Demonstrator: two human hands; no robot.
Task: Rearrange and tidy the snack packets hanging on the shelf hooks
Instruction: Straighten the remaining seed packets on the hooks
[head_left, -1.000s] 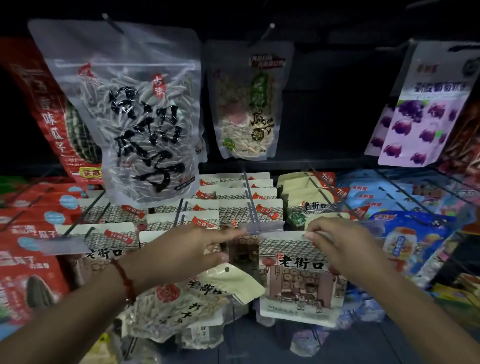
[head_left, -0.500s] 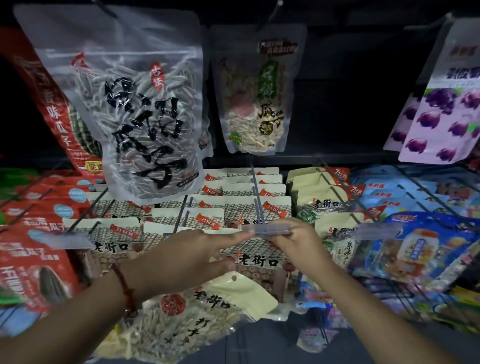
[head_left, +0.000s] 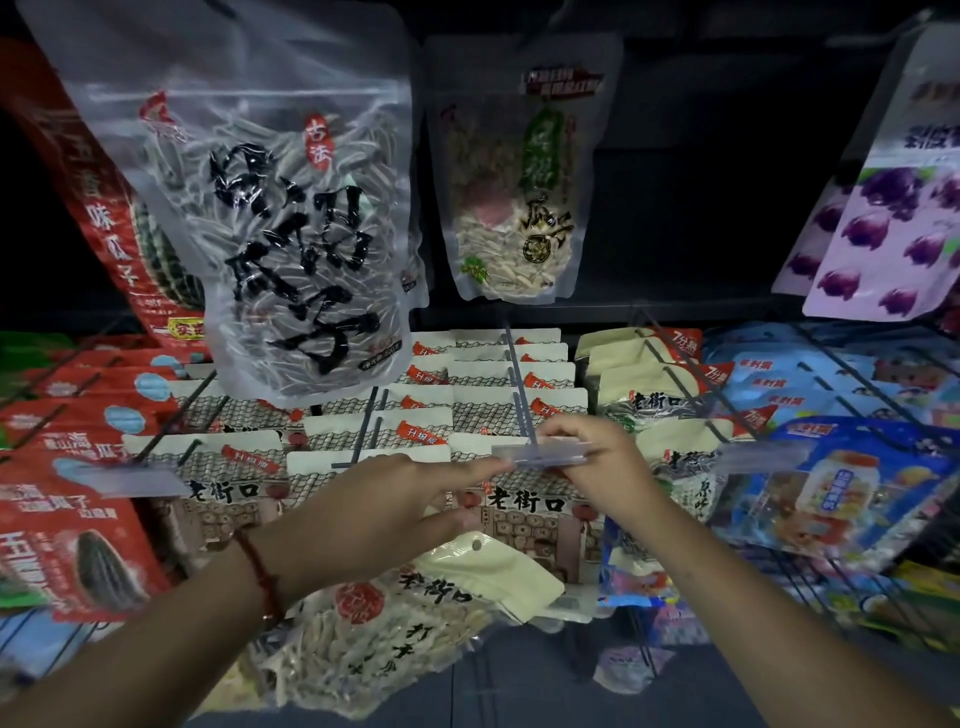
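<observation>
Two hands meet at the clear price tag (head_left: 543, 451) on the tip of the middle hook (head_left: 521, 395). The left hand (head_left: 379, 512) reaches with fingers straight, fingertips touching the tag's left end; the right hand (head_left: 597, 460) pinches its right end. The tag lies crosswise, left to right, while the hook runs back toward the shelf. Just below hangs a cream packet (head_left: 524, 512) reading 老街口, upright and facing out, its top edge hidden behind the tag. A looser packet (head_left: 415, 623) lies tilted beneath the left wrist, its lower print blurred.
</observation>
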